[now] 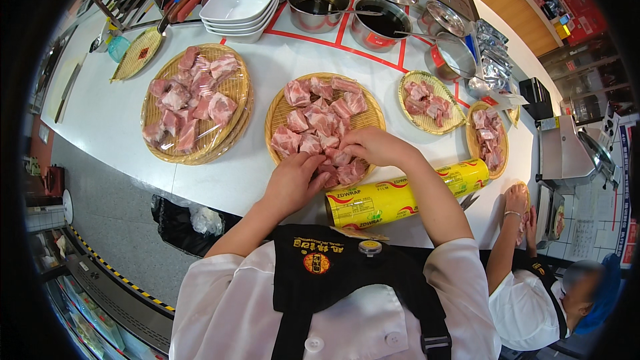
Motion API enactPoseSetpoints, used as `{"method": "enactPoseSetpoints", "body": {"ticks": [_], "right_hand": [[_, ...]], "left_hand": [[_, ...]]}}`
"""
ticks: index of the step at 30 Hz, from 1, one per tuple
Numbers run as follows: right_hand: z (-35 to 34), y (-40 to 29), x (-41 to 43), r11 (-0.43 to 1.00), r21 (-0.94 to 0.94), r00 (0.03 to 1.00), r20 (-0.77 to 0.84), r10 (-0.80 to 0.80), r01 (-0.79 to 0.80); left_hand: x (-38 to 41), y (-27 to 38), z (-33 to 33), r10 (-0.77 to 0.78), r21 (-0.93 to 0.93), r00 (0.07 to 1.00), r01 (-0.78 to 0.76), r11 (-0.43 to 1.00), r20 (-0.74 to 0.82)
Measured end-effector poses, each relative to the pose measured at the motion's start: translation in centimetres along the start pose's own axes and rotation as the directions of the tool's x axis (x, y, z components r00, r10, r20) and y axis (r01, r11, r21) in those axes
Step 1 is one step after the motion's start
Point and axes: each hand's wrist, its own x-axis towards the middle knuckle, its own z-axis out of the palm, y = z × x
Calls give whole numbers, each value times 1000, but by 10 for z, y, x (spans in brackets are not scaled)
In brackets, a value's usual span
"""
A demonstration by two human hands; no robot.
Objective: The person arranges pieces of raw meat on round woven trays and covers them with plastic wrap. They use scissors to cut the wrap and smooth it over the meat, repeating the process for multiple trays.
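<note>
Chunks of raw meat (320, 117) lie on a round woven bamboo tray (374, 106) before me. My left hand (295, 180) rests at the tray's near left edge, its fingers against the meat; whether they grip a piece cannot be told. My right hand (377, 146) reaches in from the right, thumb and fingertips closed on a meat chunk (340, 157) near the tray's near edge. A yellow box of plastic wrap (372, 205) lies under my right forearm. To the left, a stack of round bamboo trays (240, 135) carries more meat (195, 100) under clear film.
Steel pots of dark liquid (319, 6) with ladles, and stacked white dishes (240, 5), stand at the back. Smaller meat baskets (452, 127) are at the right. Scissors (468, 202) lie beside the wrap box. A co-worker (530, 305) handles a tray at right. A knife (67, 92) lies far left.
</note>
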Motion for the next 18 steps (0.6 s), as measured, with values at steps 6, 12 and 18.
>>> {"method": "enactPoseSetpoints", "body": {"ticks": [6, 12, 18], "right_hand": [[3, -12, 1, 992, -93, 991, -106, 76, -86], [13, -27, -2, 991, -130, 981, -195, 1, -27], [15, -47, 5, 977, 89, 964, -169, 204, -192]], "left_hand": [[1, 1, 2, -13, 39, 999, 11, 999, 36], [2, -2, 11, 78, 7, 996, -77, 997, -45], [2, -2, 12, 78, 12, 997, -78, 997, -16]]}}
